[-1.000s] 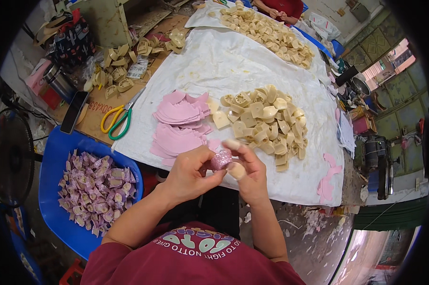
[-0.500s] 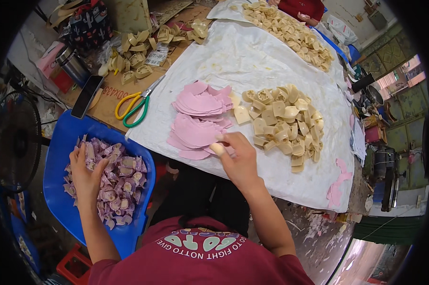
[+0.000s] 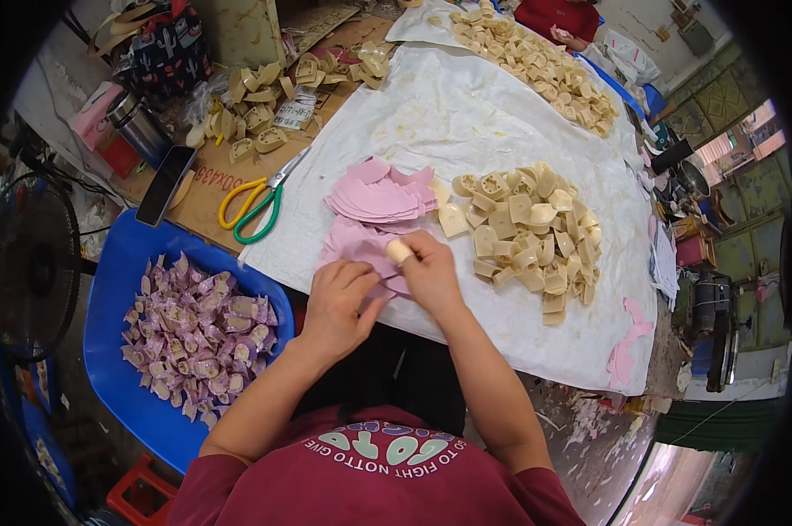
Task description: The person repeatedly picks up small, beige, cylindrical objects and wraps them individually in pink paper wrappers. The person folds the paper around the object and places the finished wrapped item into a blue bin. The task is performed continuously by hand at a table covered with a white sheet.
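Observation:
My left hand (image 3: 339, 302) is on the near edge of a stack of thin pink cut sheets (image 3: 380, 195), its fingers bent and together around a pink sheet's edge. Close beside it, my right hand (image 3: 431, 273) is closed with curled fingers, pinching the pink material at the same edge. A pale beige cover (image 3: 399, 252) sits on one of its fingertips. What lies beneath the fingers is partly hidden. Right of the stack is a heap of beige moulded pieces (image 3: 536, 228), and one such piece (image 3: 453, 220) lies apart beside the pink sheets.
At left stands a blue bin (image 3: 107, 351) of purple-pink covered pieces (image 3: 199, 342). Yellow-and-green-handled scissors (image 3: 257, 203), a phone (image 3: 165, 186) and a steel flask (image 3: 137, 127) lie or stand at the table's left. Another person (image 3: 558, 17) is at the far end by more beige pieces (image 3: 536, 66).
My left hand has moved right, out of the blue bin and onto the pink sheets. My right hand has shifted slightly and its fingers are more curled. The view has shifted a little.

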{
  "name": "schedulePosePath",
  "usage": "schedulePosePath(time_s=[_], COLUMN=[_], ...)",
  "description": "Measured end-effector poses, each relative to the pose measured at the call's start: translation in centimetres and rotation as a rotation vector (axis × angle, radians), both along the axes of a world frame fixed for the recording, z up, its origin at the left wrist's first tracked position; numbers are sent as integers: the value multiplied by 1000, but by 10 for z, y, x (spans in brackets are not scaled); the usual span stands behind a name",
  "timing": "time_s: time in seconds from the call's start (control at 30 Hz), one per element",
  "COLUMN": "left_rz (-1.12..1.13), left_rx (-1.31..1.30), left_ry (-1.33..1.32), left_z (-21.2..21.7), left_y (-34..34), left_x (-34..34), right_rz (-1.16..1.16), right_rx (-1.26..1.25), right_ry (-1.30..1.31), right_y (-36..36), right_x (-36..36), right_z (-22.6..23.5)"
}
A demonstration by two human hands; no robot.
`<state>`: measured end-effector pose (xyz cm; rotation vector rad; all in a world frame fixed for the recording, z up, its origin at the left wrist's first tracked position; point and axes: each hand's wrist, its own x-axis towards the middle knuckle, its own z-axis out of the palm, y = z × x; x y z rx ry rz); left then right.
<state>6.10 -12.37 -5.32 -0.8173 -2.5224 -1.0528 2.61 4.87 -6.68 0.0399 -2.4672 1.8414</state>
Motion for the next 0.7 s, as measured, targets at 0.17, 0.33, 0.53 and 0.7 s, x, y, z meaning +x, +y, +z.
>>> schedulePosePath(time_s=[0.17, 0.33, 0.53, 0.7], left_rz=[14, -200, -172, -285], left_rx=[112, 964, 1175, 1357], left_ry=[-32, -1119, -1184, -1077], left_z=[12, 32, 38, 50], left_y=[-1, 41, 55, 101], left_x=[1, 3, -11, -23], right_rz=[-317, -136, -424, -468], right_rx=[-185, 408, 773, 840], right_ry=[107, 638, 552, 394], right_y=[39, 32, 109, 129], right_x=[17, 60, 54, 72], right_z=[18, 46, 56, 26])
